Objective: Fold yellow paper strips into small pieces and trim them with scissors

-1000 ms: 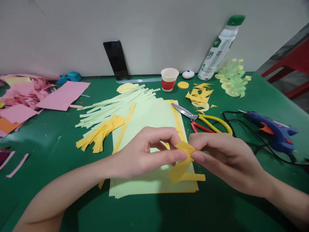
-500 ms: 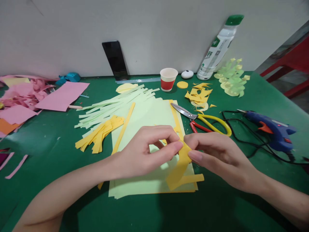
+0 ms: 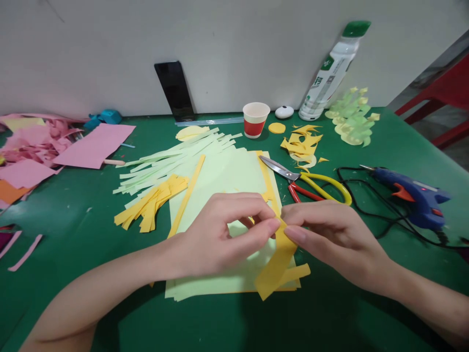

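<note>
Between both sets of fingertips is a yellow paper strip (image 3: 276,266), pinched at its upper end and hanging down toward me. My left hand (image 3: 227,234) grips its left edge with thumb and forefinger; my right hand (image 3: 330,244) pinches its right edge close by. Beneath lies a stack of pale green paper sheets (image 3: 205,281). Another yellow strip (image 3: 298,274) pokes out under the held one, at the stack's lower right. A bundle of short yellow strips (image 3: 152,203) and a fan of thin light green strips (image 3: 176,159) lie to the left.
Scissors (image 3: 304,181) with red and yellow handles lie beyond my right hand. A blue glue gun (image 3: 414,195) with a black cord is on the right. Along the back stand a paper cup (image 3: 255,121), a bottle (image 3: 331,73) and a phone (image 3: 175,90). Pink paper (image 3: 95,146) is heaped left.
The held strip has swung slightly, its lower end shifting right and nearer to me. My fingertips have moved a little along its upper end; both hands keep their pinch.
</note>
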Motion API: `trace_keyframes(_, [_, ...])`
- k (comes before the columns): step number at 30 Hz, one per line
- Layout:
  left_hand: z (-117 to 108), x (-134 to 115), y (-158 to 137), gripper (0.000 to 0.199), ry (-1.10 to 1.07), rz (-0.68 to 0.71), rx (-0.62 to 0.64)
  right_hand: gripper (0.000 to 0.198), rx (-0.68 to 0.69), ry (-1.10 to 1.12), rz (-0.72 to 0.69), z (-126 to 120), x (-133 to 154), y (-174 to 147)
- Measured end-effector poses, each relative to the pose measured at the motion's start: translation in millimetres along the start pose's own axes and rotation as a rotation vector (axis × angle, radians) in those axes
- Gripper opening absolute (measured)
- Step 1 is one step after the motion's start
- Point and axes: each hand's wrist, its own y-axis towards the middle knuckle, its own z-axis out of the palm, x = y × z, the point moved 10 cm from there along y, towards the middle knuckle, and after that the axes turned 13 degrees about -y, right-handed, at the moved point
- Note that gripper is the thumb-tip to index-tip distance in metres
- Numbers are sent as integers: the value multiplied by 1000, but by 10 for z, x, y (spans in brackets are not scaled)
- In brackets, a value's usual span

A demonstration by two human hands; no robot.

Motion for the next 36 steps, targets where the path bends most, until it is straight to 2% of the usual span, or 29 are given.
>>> trace_keyframes(6, [-23,23,-10,21,-10,-28,-8,26,-32,-46,11,-46,14,-2])
trace_keyframes(11, [-56,88,9,21,-104,-77,-33,25,-77,-134,32,-112,68,41])
trace_keyframes(18, [-3,164,-6,22,-283,-130,-19,23,-152,-259,-143,-187,245,-20])
trace_keyframes(22, [52,156,-14,12,-285,-117,5,20,-175,-255,-190,-194,244,-49])
trace_keyframes(30, [59,129,-6,17,-283,-113,34,18,-131,-231,-246,-142,270,-46])
trace_keyframes(36, [75,75,-11,24,-240,-71,87,21,-114,-232,-190,-125,230,-26])
